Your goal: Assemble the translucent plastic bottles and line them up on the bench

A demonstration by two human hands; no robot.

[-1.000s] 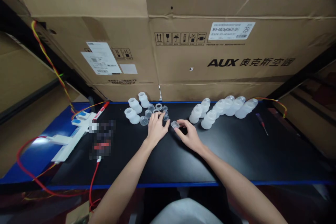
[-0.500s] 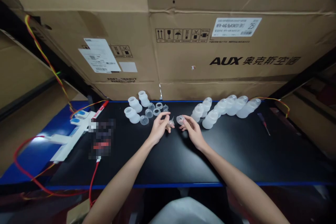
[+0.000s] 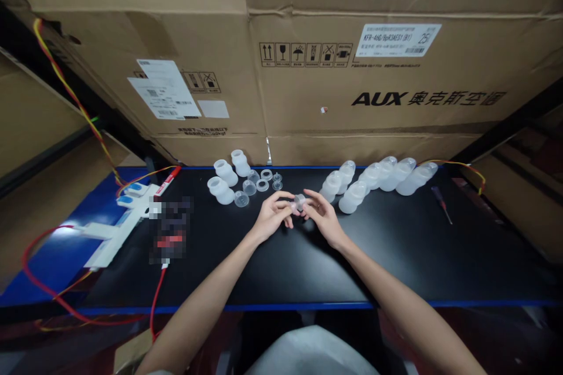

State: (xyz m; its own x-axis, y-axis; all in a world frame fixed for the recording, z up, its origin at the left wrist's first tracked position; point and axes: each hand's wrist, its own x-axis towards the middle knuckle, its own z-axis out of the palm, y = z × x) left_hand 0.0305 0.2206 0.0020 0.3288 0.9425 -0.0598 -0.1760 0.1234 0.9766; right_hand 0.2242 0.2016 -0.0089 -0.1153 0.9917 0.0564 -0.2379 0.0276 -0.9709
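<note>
My left hand [image 3: 273, 215] and my right hand [image 3: 323, 218] meet over the middle of the black table. A pinch of the left fingers holds a small clear bottle nipple, now mostly hidden by the fingertips. My right hand is closed on a clear round bottle collar [image 3: 299, 201], pressed up against the nipple. Whether the two parts are joined cannot be made out. Beyond my left hand lie clear dome caps [image 3: 241, 198], collar rings [image 3: 263, 185] and nipples [image 3: 277, 177]. Close beyond my right hand stand several capped frosted baby bottles [image 3: 353, 198].
Three open frosted bottles [image 3: 221, 190] stand at the back left. A white power strip [image 3: 121, 225] with red and yellow cables lies on the left. On the right is a screwdriver [image 3: 441, 205]. A large cardboard box [image 3: 308, 123] walls off the table's back.
My hands have come together, bringing the nipple in the left and the collar in the right into contact. The view has tilted slightly; the bottles stay where they were.
</note>
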